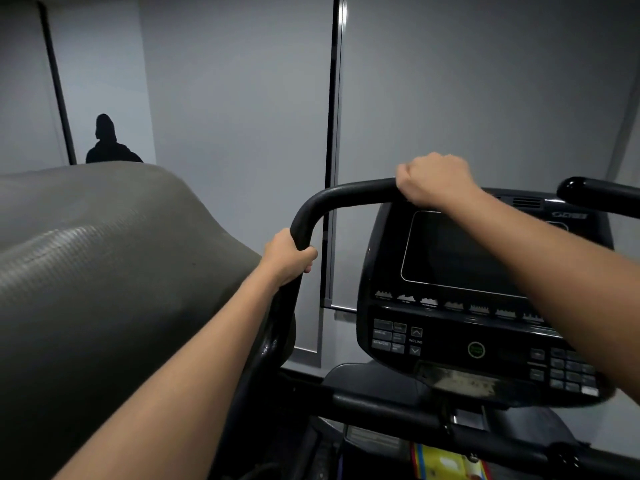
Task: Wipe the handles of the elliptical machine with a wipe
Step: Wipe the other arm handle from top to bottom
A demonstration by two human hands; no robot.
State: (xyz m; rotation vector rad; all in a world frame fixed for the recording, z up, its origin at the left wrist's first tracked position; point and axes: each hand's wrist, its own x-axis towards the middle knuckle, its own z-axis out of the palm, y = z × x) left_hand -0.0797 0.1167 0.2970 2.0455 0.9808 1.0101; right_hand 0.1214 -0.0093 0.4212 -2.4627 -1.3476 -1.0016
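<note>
The elliptical's black left handle (349,192) rises from the lower middle, bends, and runs right across the top of the console. My left hand (288,256) grips the handle just below its bend, thumb wrapped over the bar. My right hand (434,178) is curled over the handle's horizontal top stretch, above the console screen. No wipe shows in either hand; anything under the right palm is hidden. The rounded end of the right handle (585,189) sticks in from the right edge.
The black console (460,306) with dark screen and keypad sits under my right arm. A big rolled grey mat (104,271) fills the left side, close to the handle. A yellow package (446,462) lies low near the frame. Grey wall panels stand behind; a dark figure (109,143) is far left.
</note>
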